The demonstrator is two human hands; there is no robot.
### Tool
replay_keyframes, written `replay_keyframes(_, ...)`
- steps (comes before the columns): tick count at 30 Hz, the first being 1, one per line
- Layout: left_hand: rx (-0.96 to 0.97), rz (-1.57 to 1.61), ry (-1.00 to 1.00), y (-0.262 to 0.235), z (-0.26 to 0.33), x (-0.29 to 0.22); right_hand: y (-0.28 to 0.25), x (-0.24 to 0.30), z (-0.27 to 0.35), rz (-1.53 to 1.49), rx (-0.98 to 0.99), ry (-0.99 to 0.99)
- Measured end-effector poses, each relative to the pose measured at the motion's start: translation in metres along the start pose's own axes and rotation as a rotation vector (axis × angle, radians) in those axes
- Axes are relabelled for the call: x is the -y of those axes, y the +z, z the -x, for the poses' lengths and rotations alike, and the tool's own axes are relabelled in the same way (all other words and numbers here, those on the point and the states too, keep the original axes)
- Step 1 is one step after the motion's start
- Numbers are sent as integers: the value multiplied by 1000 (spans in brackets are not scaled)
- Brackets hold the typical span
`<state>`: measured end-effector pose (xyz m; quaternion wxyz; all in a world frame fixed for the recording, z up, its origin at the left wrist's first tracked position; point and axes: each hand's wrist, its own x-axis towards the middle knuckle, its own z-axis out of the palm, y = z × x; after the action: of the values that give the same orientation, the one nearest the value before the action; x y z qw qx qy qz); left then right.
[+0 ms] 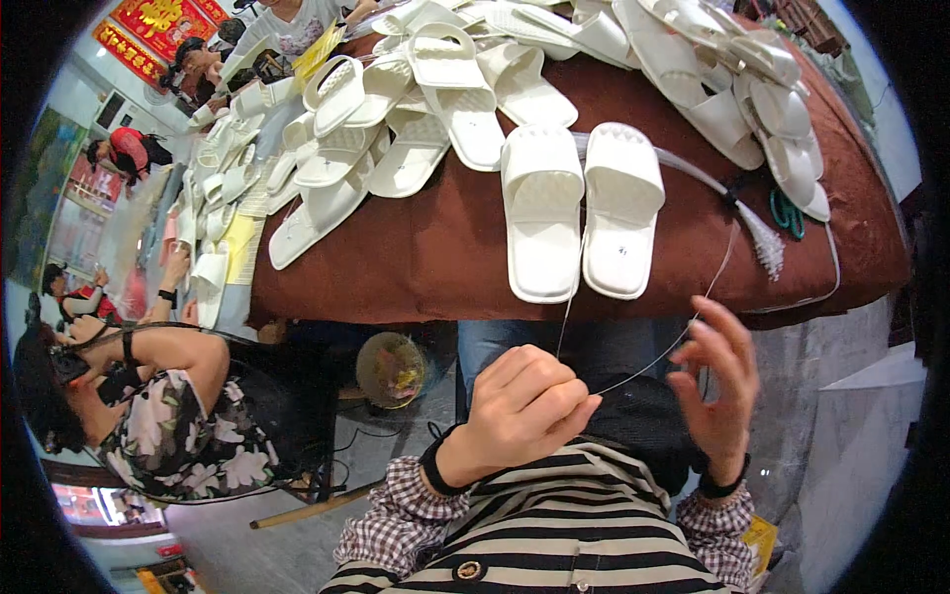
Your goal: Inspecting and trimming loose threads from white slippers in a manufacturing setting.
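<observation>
A pair of white slippers (pixel 543 233) stands side by side at the near edge of the brown cloth-covered table (pixel 396 267). A thin, pale thread (pixel 648 370) runs from between them down to my left hand (pixel 520 406). That hand is closed, pinching the thread between thumb and fingers just below the table edge. From there the thread curves past my right hand (pixel 717 386), whose fingers are spread and bent, and up toward the table. Close to the slippers lies a bundle of clear strands (pixel 760 238) with frayed white ends, tied with a black band.
Several white slippers (pixel 457 109) are heaped along the far side of the table, with more (pixel 777 119) at the right. A green loop (pixel 788 213) lies near the strands. Another person (pixel 188 426) sits close on the left. A bin (pixel 392 370) stands on the floor.
</observation>
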<state>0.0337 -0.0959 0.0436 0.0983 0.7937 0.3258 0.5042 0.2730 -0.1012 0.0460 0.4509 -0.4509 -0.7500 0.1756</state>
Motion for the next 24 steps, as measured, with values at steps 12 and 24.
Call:
replay_keyframes(12,-7,48,-100,-12,8,27,15,-8,-31,128,193,-165)
replay_keyframes(24,62,154,-343,-13,-10,79,41,-31,-67,13,377,-132)
